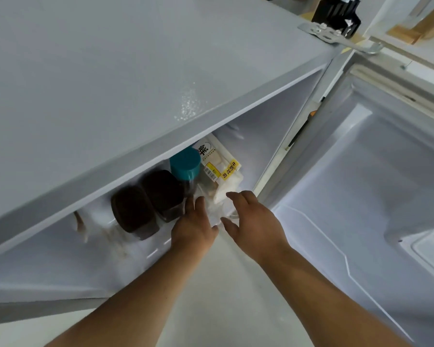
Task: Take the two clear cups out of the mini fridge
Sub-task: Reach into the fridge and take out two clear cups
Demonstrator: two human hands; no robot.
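Note:
Clear cups (214, 209) stand at the front of the mini fridge (273, 151) shelf, blurred and see-through; I cannot separate the two. My left hand (194, 224) reaches in on their left side, fingers stretched forward against the clear plastic. My right hand (252, 216) comes in from the right, thumb and forefinger spread wide in a curve beside the cups. Whether either hand has a firm hold is not plain.
Two dark brown jars (133, 211) and a bottle with a teal cap (185, 162) stand left of the cups. A packaged bread bag (219, 164) lies behind. The fridge top (110, 83) overhangs the opening. The open door (373, 184) is on the right.

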